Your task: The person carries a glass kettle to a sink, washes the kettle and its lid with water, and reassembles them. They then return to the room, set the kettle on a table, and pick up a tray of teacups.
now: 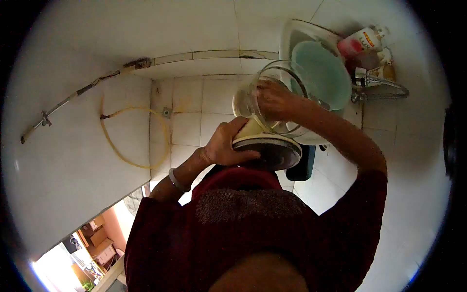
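Note:
A clear, round glass vessel [292, 127] with a cream-coloured part [253, 129] and a dark round disc [270, 155] is held in front of my chest. My left hand [226, 143] wears a bangle at the wrist and grips the cream part and the disc's rim, thumb across the disc. My right hand [275, 101] reaches inside the glass vessel, its fingers curled against the inner side; whether they hold anything there is hidden. Just beyond my right forearm, a pale green basin [323, 73] rests in the white sink.
A pink-and-white pump bottle [360, 43] and other bottles stand by the sink, beside a metal tap [360, 85] with a flexible hose. A yellow hose [116, 146] loops at the left. A floor drain [167, 112] and a dark blue object [301, 165] lie lower down.

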Demonstrator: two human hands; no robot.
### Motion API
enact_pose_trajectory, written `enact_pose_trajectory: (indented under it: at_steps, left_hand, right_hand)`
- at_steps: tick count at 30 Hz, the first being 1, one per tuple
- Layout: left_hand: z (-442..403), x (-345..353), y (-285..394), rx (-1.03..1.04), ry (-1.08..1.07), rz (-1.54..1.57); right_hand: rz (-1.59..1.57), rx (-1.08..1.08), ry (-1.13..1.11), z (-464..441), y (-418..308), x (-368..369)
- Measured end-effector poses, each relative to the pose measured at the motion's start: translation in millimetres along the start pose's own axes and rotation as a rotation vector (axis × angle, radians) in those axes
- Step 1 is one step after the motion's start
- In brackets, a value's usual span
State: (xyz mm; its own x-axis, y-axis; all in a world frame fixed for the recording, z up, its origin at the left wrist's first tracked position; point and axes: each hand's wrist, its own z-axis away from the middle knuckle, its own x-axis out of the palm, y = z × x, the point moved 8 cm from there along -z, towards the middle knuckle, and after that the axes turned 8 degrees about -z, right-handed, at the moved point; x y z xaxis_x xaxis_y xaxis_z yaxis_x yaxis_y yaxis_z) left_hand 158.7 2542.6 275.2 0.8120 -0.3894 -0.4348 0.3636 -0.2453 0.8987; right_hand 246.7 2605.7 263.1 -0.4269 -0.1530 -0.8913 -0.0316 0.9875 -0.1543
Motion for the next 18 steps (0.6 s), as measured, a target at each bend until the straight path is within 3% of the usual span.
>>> enact_pose_trajectory:
  at_steps: [3, 6, 8, 10, 12, 15, 17, 18]
  left_hand:
    - [10, -17, 7, 0.075, 0.100, -0.014]
    - [19, -22, -3, 0.061, 0.108, -0.056]
    - [23, -23, -14, 0.041, 0.128, -0.045]
    - [31, -21, -25, 0.022, 0.156, -0.009]
    - [36, -28, -30, 0.023, 0.198, 0.041]
    - [39, -33, -28, 0.065, 0.220, -0.001]
    - [40, -34, -26, 0.102, 0.214, -0.046]
    - [39, -32, -24, 0.118, 0.204, -0.049]
  right_hand:
    - [0.204, 0.046, -0.301, -31, 13, 21]
    - [0.346, 0.166, -0.416, 30, 32, 70]
    - [0.157, 0.264, -0.759, 51, 31, 101]
    - [-0.332, 0.505, -1.188, 38, 7, 105]
    - [-0.664, 0.701, -1.357, 21, -16, 91]
    - [-0.717, 0.645, -1.209, -8, -16, 78]
    - [-0.120, 0.156, -0.735, 13, 14, 77]
    - [0.206, 0.061, -0.471, 30, 29, 69]
